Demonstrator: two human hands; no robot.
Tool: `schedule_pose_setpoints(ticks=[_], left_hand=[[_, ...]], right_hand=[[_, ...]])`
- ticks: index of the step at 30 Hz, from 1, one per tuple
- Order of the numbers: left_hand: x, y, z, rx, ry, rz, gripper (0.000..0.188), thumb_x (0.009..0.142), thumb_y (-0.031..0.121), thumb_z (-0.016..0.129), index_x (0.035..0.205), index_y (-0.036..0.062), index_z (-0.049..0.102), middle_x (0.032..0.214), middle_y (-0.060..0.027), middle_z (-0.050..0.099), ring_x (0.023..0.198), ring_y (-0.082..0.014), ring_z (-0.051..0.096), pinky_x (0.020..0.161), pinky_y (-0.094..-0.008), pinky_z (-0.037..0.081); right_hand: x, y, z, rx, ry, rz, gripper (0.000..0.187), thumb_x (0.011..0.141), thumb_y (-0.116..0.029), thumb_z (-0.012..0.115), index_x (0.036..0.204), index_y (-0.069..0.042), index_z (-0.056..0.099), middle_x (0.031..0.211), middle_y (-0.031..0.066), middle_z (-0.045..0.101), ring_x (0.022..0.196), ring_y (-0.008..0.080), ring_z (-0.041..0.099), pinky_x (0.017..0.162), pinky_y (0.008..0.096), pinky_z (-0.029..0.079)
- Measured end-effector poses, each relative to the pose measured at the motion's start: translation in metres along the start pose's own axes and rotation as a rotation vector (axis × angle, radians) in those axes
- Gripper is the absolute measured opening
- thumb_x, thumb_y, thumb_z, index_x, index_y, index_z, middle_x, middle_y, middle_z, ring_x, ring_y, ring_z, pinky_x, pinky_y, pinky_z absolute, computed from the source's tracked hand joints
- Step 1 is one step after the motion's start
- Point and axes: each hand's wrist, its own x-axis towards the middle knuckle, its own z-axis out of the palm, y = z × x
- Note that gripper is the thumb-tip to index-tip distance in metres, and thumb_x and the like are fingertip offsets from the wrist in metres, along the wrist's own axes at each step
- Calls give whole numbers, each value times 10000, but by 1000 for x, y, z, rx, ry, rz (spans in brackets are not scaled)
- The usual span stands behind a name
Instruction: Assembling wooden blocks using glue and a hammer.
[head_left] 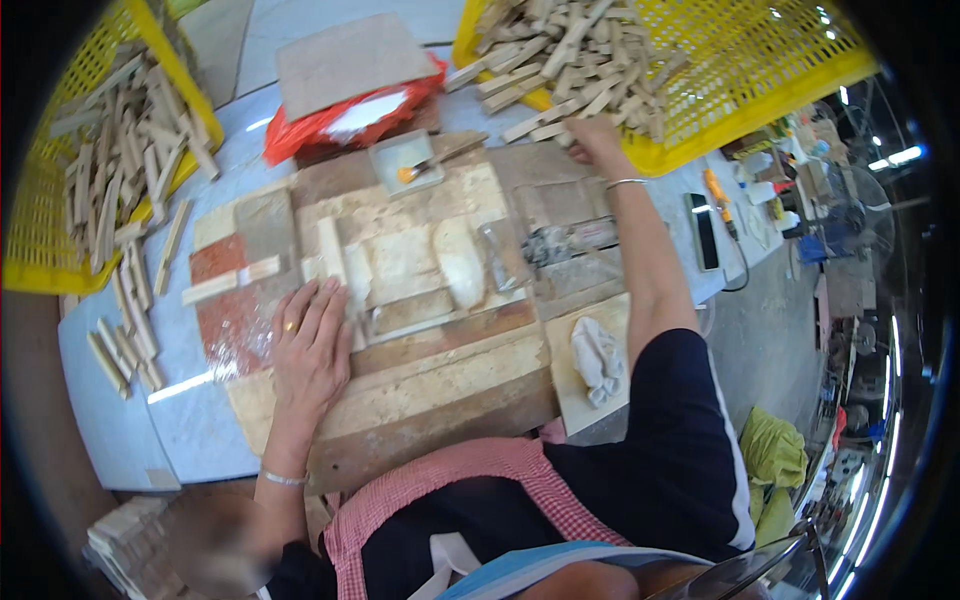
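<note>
On the patched board (pixel 450 385) atop the worktop (pixel 215 435), the left hand (pixel 312 340) lies palm down, grip unclosed, fingertips by a pale wooden stick (pixel 329 248). Beside the right-hand yellow basket (pixel 765 90), the right hand (pixel 597 145) meets wooden blocks (pixel 575 60); I cannot tell whether its grip is clamped.

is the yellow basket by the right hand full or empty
Partly full: the basket has wooden sticks piled at left, bare mesh at right.
</note>
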Motion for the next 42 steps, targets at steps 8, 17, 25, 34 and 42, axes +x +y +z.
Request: schedule_pose_setpoints(ticks=[8,17,25,34,42], left_hand=[[4,-1,0,-28,53,37,347,843,61,571,1187,18,554,1215,-100,590,1138,-278,524,999,-427,382],[-3,-4,2,-37,121,55,322,877,71,552,1195,20,547,1187,-104,606,1116,-277,542,971,-419,399],[-5,-5,4,-49,131,58,349,833,50,557,1178,-1,549,1174,-130,605,1097,-285,550,971,-424,406],[-2,-3,3,-39,135,65,334,836,68,565,1163,-2,557,1149,-131,608,1096,-279,546,975,-422,399],[20,50,12,-164,125,139,519,844,318,621,1192,-55,523,1217,-210,550,1181,-368,492,1041,-461,355]], right_hand=[[-104,-35,-12,-431,152,-685,402,829,-338,655,1060,-11,621,804,117,640,735,248,610,666,379,484],[-217,-76,55,-470,-479,-1202,289,783,-205,718,1028,-55,688,860,86,623,841,238,574,739,338,484],[-222,-70,65,-386,-614,-1109,217,801,-172,685,990,-69,712,863,88,614,877,259,581,773,358,483],[-214,-78,70,-312,-779,-942,246,775,-120,712,1004,-33,702,868,83,626,819,231,596,726,322,472],[-212,-83,72,-302,-832,-837,243,774,-142,709,981,-15,693,866,102,635,819,226,602,741,315,473]])
